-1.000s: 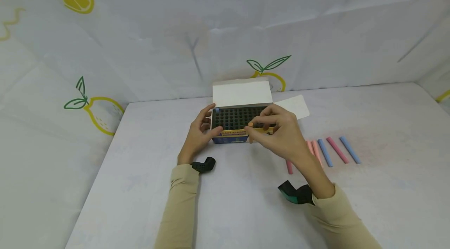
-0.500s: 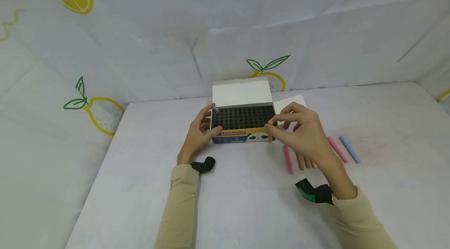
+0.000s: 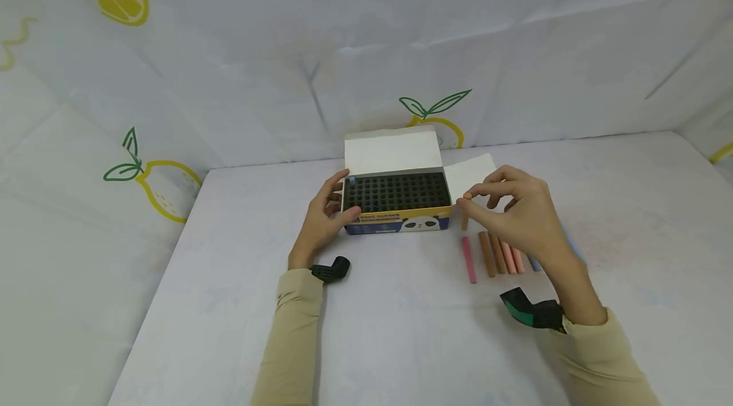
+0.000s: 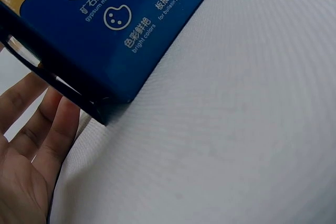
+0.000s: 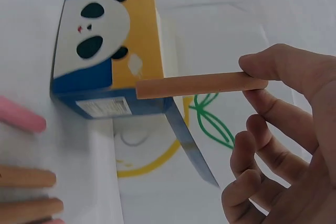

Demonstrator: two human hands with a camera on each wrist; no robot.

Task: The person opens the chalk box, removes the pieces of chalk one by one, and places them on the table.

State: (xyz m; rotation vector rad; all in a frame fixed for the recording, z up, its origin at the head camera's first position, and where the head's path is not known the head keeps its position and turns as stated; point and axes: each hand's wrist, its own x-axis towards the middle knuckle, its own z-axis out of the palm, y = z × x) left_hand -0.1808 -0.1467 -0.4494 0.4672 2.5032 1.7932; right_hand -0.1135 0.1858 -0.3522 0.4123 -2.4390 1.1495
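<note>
My left hand (image 3: 323,221) holds the left end of a blue and yellow chalk box (image 3: 372,228), thumb over the front edge and fingers along the side. The box stands with its lid up; a black tray of holes (image 3: 397,193) fills it, and a blue chalk (image 3: 352,180) pokes out at the back left corner. Just off the box's right end, my right hand (image 3: 518,218) pinches an orange-brown chalk stick (image 5: 194,85) by its top end between thumb and index finger. In the head view the stick hangs upright.
Right of the box lie a pink chalk (image 3: 469,259), brown chalks (image 3: 487,254), salmon chalks (image 3: 508,259) and blue chalks (image 3: 534,263), partly hidden by the right hand. A white side flap (image 3: 469,174) spreads out at the box's right. Behind rises a lemon-printed cloth (image 3: 258,94).
My right hand has carried the orange-brown chalk rightward, from over the box's front edge to beyond its right end. The left hand keeps its place on the box.
</note>
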